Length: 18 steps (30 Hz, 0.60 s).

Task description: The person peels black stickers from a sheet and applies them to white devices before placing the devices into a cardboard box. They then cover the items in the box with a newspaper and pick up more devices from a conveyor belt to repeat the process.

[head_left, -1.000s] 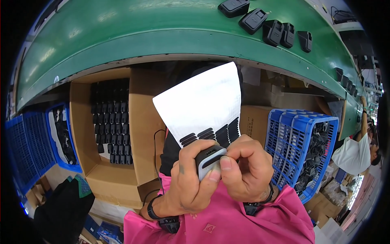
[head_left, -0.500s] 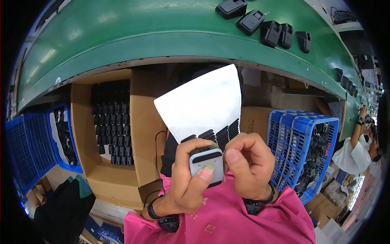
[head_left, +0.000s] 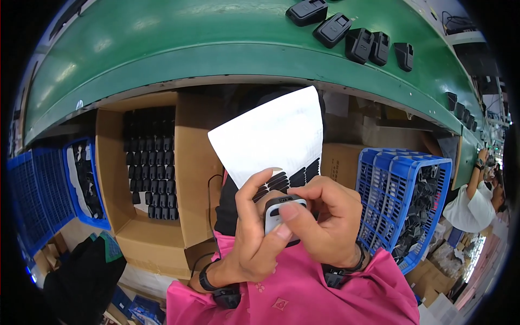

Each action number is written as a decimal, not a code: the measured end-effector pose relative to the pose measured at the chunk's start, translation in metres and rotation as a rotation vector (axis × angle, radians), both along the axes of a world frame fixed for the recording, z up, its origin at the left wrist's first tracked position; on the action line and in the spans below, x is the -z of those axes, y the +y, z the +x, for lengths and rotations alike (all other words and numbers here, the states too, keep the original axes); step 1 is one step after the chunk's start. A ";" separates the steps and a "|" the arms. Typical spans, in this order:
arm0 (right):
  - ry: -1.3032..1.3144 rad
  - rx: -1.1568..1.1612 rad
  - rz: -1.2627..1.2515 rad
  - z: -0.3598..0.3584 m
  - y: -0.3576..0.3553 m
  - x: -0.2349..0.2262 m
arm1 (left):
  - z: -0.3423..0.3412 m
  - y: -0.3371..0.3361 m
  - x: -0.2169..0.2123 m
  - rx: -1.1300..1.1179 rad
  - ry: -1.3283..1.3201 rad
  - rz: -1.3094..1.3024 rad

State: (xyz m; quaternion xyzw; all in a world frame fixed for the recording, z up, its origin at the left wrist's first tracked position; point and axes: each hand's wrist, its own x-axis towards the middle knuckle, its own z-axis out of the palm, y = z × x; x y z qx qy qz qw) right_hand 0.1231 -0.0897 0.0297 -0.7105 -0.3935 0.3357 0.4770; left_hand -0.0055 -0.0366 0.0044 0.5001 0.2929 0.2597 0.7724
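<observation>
My left hand (head_left: 252,238) and my right hand (head_left: 325,222) together hold a small white device with a dark front (head_left: 280,212) close to my chest. My left thumb lies across its lower face. My right fingers pinch its top edge. Behind the device stands a white backing sheet (head_left: 271,138) with a row of black stickers (head_left: 287,180) along its lower edge, held up between my left fingers. Both wrists wear dark bands.
A green conveyor belt (head_left: 216,43) curves across the top, carrying several black devices (head_left: 352,38). A cardboard box (head_left: 122,184) with rows of black parts sits at left, blue crates (head_left: 409,195) at right and far left. Another person's arm (head_left: 476,179) shows at far right.
The white device has turned face up between my hands and my right fingers have shifted onto its top edge. The sheet has risen slightly.
</observation>
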 end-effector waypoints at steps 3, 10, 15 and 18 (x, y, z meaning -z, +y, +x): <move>0.022 -0.017 0.008 0.002 0.001 0.007 | -0.002 0.005 -0.001 0.009 -0.021 -0.095; -0.039 -0.080 -0.030 0.003 0.014 0.002 | -0.003 0.010 0.010 0.114 0.200 0.475; 0.190 -0.117 -0.097 0.013 0.012 0.013 | -0.001 0.016 0.004 0.019 0.011 -0.053; 0.496 -0.039 -0.209 0.008 0.015 0.002 | -0.010 0.023 0.001 0.037 -0.020 -0.251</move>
